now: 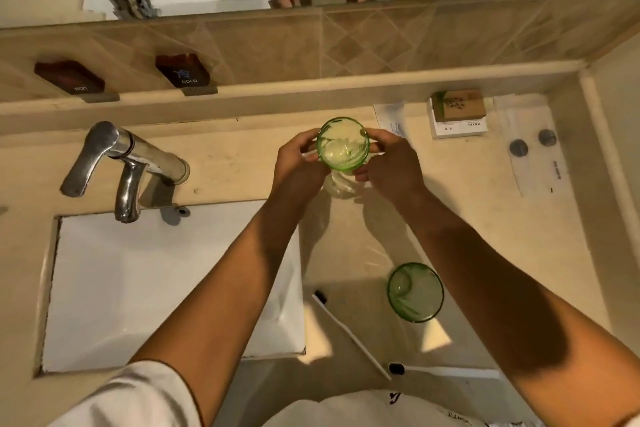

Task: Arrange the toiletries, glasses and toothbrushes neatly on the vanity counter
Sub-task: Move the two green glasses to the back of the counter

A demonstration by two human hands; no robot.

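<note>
Both hands, left hand [299,163] and right hand [391,163], curl fingers round green glass [343,144] at tabletop [242,163] 12 o'clock; second glass [415,291], two toothbrushes [349,333] at 6 o'clock unplaced.

Soap box [458,113] lettering too small

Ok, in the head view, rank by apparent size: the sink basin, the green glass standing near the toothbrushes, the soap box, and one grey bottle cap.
1. sink basin
2. green glass, though it is nearer the camera than the box, so this is unsure
3. soap box
4. grey bottle cap
</note>
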